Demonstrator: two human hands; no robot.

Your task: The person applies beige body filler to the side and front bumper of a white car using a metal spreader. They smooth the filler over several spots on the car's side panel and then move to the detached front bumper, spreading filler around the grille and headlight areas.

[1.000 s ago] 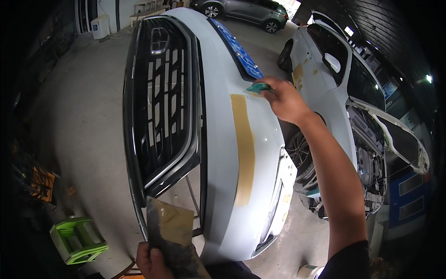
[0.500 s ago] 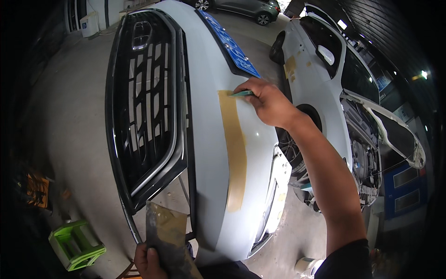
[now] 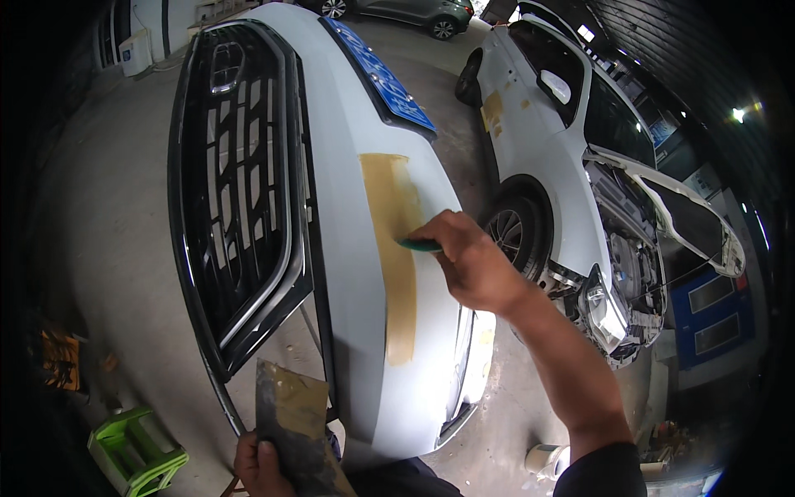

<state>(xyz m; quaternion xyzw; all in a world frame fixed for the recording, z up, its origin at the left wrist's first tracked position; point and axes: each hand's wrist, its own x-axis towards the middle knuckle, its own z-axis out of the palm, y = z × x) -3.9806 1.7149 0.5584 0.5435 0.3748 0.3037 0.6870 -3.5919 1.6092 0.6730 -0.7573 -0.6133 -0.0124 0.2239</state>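
Note:
A white bumper lies lengthwise with a black grille and a blue plate. My right hand grips a green spreader against a long band of yellow filler on the bumper. The band is wider at its upper part. My left hand holds a flat grey board smeared with yellow filler, over the bumper's lower left corner.
A white car with raised hood and yellow patches stands at right, near a blue cabinet. A dark car is behind. A green step stool is lower left; a white bucket lower right.
My right hand has moved down along the band with the spreader, and the filler's upper part has widened to the right. The view has shifted, so the bumper sits farther left.

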